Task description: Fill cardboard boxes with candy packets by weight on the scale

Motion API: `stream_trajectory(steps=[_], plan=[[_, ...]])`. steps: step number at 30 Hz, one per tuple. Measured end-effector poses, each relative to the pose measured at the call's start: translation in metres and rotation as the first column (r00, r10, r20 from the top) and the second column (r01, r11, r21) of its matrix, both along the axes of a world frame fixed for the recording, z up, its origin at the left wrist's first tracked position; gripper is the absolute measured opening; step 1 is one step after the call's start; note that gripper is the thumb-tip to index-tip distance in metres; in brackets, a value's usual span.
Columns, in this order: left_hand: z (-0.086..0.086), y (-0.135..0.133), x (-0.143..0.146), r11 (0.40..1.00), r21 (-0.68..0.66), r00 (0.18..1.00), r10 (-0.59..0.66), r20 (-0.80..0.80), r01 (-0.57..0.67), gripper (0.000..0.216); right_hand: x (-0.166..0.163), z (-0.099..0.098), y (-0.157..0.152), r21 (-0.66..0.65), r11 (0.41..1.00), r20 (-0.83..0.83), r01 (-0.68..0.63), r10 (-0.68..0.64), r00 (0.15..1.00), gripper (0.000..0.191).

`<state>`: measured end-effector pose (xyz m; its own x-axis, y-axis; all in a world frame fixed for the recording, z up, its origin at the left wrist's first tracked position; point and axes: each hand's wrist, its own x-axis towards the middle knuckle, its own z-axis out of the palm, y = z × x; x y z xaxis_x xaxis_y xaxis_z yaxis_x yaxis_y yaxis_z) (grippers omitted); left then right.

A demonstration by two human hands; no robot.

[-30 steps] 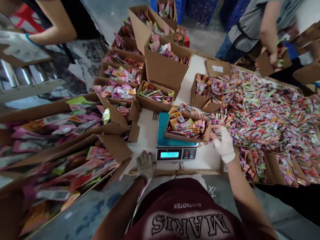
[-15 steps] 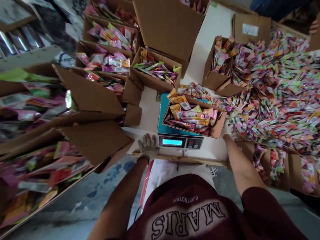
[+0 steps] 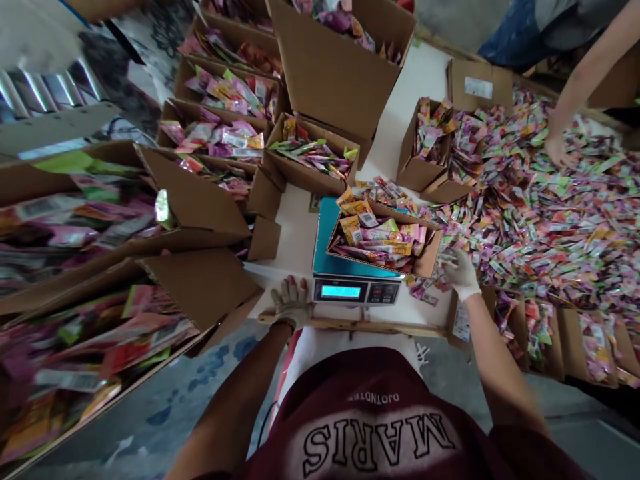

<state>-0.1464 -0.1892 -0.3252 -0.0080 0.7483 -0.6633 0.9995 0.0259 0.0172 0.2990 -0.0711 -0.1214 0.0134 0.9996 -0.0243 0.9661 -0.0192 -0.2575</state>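
My left hand (image 3: pixel 291 304), in a pale glove with bare fingertips, lies flat at the table's front edge with its fingers spread, just left of the scale. The digital scale (image 3: pixel 320 250) has a teal top and a lit blue display. On it sits an open cardboard box (image 3: pixel 425 260), set askew and filled with small pink, orange and green packets (image 3: pixel 383 233). Beside the box's right end is my gloved right hand (image 3: pixel 461 275), over the edge of the loose packets. Its fingers look parted, though slightly blurred, and I make out nothing held in them.
A large heap of loose packets (image 3: pixel 540 220) covers the table's right side, where another person's hand (image 3: pixel 560 147) reaches in. Filled cartons (image 3: pixel 313 153) stand at the back and left. Several packed boxes (image 3: pixel 545 333) line the front right. Some packets (image 3: pixel 424 293) lie beside the scale.
My right hand has come out from behind the box's end and shifted slightly right. Loose packets now lie right of the scale. The other person's arm has reached into the heap.
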Motion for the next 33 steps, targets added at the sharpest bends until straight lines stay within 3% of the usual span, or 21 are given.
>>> stream_trajectory(steps=[2, 4, 7, 9, 14, 16, 20, 25, 27, 29, 33], plan=[[0.002, 0.001, 0.0, 1.0, 0.015, 1.0, 0.005, 0.004, -0.005, 0.079, -0.009, 0.029, -0.002, 0.115, 0.991, -0.05, 0.065, -0.059, 0.997, 0.036], [0.004, 0.001, 0.0, 0.999, 0.033, 1.0, 0.01, 0.01, -0.011, 0.078, -0.033, 0.059, 0.002, 0.205, 0.978, -0.126, 0.024, 0.002, 0.992, 0.034], [0.005, 0.001, 0.0, 0.998, 0.053, 1.0, 0.014, 0.021, -0.016, 0.078, -0.084, 0.094, 0.016, 0.163, 0.97, -0.087, -0.181, 0.197, 0.977, 0.03], [0.006, 0.002, -0.001, 0.998, 0.058, 0.999, 0.018, 0.027, -0.02, 0.077, -0.114, 0.107, 0.028, 0.1, 0.969, 0.028, -0.227, 0.225, 0.974, 0.03], [0.009, 0.0, -0.002, 0.996, 0.081, 0.999, 0.021, 0.047, -0.024, 0.074, -0.153, 0.109, 0.044, 0.013, 0.976, 0.248, -0.218, 0.208, 0.946, 0.035], [0.01, 0.0, -0.002, 0.996, 0.087, 0.998, 0.023, 0.054, -0.027, 0.074, -0.156, 0.108, 0.045, -0.062, 0.975, 0.292, -0.215, 0.224, 0.93, 0.028], [0.01, 0.001, -0.001, 0.996, 0.079, 0.997, 0.046, 0.058, -0.051, 0.074, -0.154, 0.111, 0.043, -0.158, 0.961, 0.274, -0.228, 0.264, 0.925, 0.011], [0.013, 0.003, -0.002, 0.996, 0.074, 0.996, 0.048, 0.075, -0.054, 0.073, -0.155, 0.112, 0.044, -0.231, 0.94, 0.292, -0.252, 0.314, 0.903, 0.03], [0.013, 0.004, -0.003, 0.996, 0.073, 0.996, 0.044, 0.076, -0.05, 0.073, -0.16, 0.111, 0.046, -0.261, 0.933, 0.318, -0.246, 0.324, 0.891, 0.025], [0.013, 0.003, -0.003, 0.996, 0.077, 0.997, 0.042, 0.072, -0.047, 0.074, -0.161, 0.114, 0.045, -0.251, 0.932, 0.284, -0.261, 0.328, 0.901, 0.013], [0.011, 0.003, -0.002, 0.995, 0.085, 0.997, 0.044, 0.065, -0.049, 0.076, -0.134, 0.135, 0.029, -0.123, 0.955, 0.053, -0.268, 0.276, 0.96, 0.01]])
